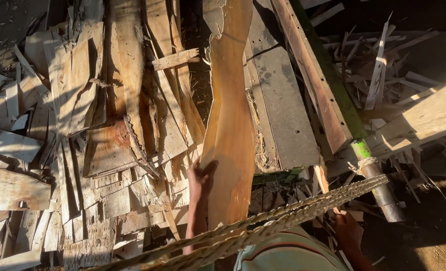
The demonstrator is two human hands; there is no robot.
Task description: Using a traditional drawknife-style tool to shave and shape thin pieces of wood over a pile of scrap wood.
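Note:
My left hand [201, 179] grips the left edge of a long wavy-edged wooden slab [230, 120] that runs away from me, its near end by my body. My right hand [347, 230] is low at the right, just under a thick twisted straw rope [283, 216] that stretches diagonally across the bottom of the view; whether it holds the rope or anything else is hidden. The rope's far end is tied around a green and grey metal pipe [378, 185].
A heap of thin wood offcuts and veneer scraps [82, 150] fills the left. A grey metal plate [283, 110] and a rusty beam [313, 80] lie right of the slab. Splinters [378, 70] and a pale plank [423, 120] lie at the right.

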